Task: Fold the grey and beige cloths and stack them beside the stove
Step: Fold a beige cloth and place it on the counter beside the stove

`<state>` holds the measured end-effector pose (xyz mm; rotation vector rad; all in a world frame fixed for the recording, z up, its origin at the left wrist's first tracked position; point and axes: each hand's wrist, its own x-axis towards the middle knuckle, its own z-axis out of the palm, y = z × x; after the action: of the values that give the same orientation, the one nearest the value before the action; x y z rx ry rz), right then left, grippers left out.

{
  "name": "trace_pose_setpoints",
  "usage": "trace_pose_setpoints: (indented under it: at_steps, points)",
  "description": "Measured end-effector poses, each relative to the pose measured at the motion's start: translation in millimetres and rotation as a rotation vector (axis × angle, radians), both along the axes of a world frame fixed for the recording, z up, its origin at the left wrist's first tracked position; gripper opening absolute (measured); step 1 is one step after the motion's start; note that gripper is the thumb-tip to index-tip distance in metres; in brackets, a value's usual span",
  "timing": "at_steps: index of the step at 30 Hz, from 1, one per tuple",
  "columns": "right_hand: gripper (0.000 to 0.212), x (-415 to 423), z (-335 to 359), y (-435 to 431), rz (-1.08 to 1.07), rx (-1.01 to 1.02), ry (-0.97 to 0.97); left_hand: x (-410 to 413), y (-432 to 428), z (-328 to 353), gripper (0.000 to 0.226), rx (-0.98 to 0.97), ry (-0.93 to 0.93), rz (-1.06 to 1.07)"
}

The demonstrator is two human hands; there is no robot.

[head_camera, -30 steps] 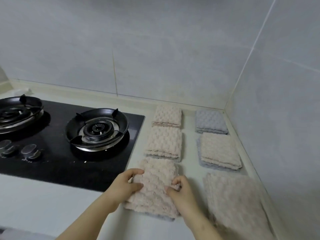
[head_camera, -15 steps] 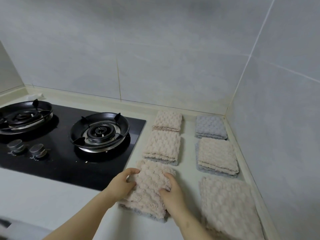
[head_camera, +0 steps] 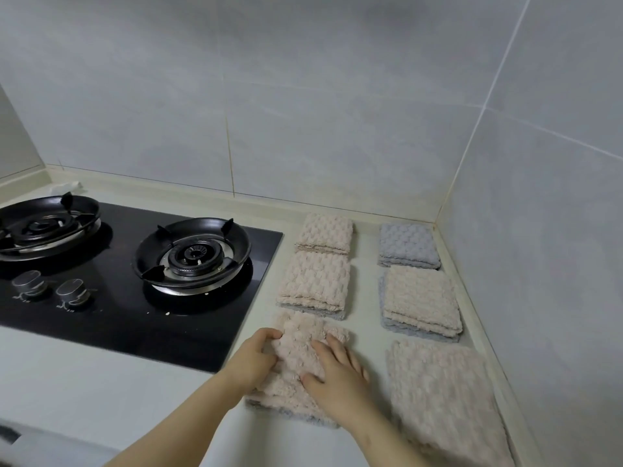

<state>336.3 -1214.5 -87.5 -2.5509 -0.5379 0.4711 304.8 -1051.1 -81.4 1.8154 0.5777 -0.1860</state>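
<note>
Head view, pale counter [head_camera: 101, 382]: left fingers [head_camera: 267, 334] grip beige cloth [head_camera: 300, 332], right fingers [head_camera: 337, 347] press flat.

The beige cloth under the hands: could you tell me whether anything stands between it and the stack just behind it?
Nothing visible: left hand grips and right hand presses the beige cloth, and the folded stack lies directly behind.

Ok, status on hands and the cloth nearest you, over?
Left hand grips the beige cloth at its left edge; right hand presses flat on top. Cloth folded, grey layer showing beneath, beside the stove. Nothing blocking; unfolded cloth lies to its right.
</note>
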Motion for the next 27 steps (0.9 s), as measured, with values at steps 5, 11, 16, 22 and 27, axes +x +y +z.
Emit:
trace_pose_setpoints:
  at_steps: [5,11,16,22,27]
  points:
    - [0.037,22,18,-2,-0.184,0.254,-0.092,17,12,12,0.014,0.125,-0.108,0.083]
    - [0.026,79,40,-4,-0.37,0.31,-0.11,74,27,38,0.022,0.092,-0.202,0.056]
    - [0.023,127,49,0,-0.448,0.381,-0.072,133,41,50,0.026,0.088,-0.198,0.009]
    - [0.018,173,47,1,-0.519,0.408,-0.052,197,46,52,0.029,0.121,-0.164,-0.036]
    - [0.011,213,42,-10,-0.565,0.415,-0.016,240,37,53,0.031,0.173,-0.185,-0.047]
